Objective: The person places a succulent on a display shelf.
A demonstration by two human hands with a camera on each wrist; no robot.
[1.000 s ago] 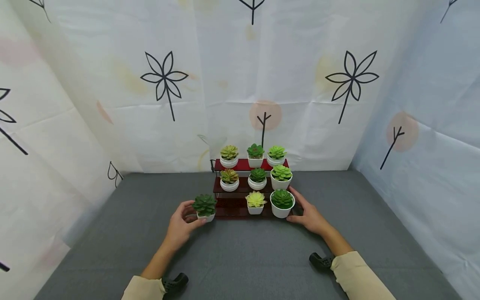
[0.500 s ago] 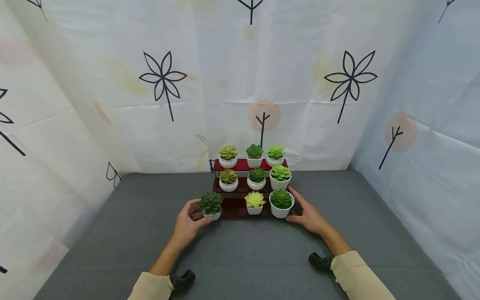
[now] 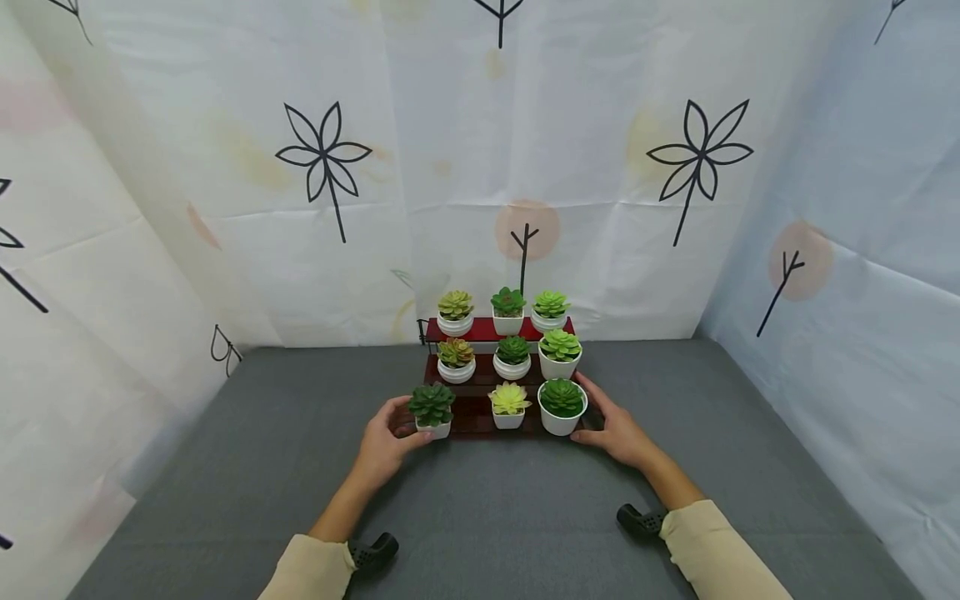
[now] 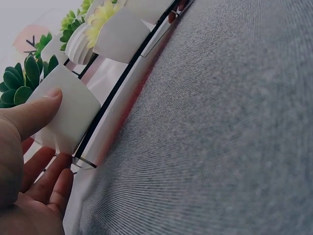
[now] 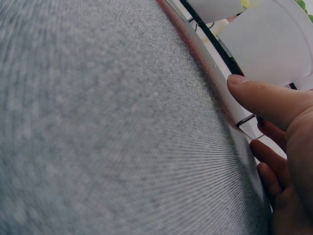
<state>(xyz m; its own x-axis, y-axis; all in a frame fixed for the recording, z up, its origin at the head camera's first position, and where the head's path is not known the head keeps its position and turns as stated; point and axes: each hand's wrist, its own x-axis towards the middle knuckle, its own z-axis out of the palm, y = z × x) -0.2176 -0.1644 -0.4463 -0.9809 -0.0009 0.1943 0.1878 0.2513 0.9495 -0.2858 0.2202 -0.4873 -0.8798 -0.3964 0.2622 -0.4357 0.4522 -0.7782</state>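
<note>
My left hand point(image 3: 384, 446) holds a dark green potted succulent point(image 3: 432, 407) at the left end of the bottom tier of a dark red three-tier plant stand point(image 3: 474, 417). In the left wrist view the thumb presses the front of its white pot point(image 4: 73, 105), with the fingers behind and below. At the stand's right end, my right hand point(image 3: 621, 433) grips the bottom tier, beside a round-potted green succulent point(image 3: 562, 408). The right wrist view shows the thumb on the front edge and the other fingers around the side. A yellow-green succulent point(image 3: 509, 404) stands mid-tier.
The middle tier bears a reddish succulent point(image 3: 456, 360), a dark green one point(image 3: 513, 357) and a light green one point(image 3: 559, 353). Three more line the top tier point(image 3: 483, 330). A grey cloth point(image 3: 480, 517) covers the table; white printed fabric point(image 3: 420, 150) hangs behind.
My left hand has moved right with the dark green succulent, bringing it from beside the stand onto the left end of the bottom tier. My right hand has stayed in place.
</note>
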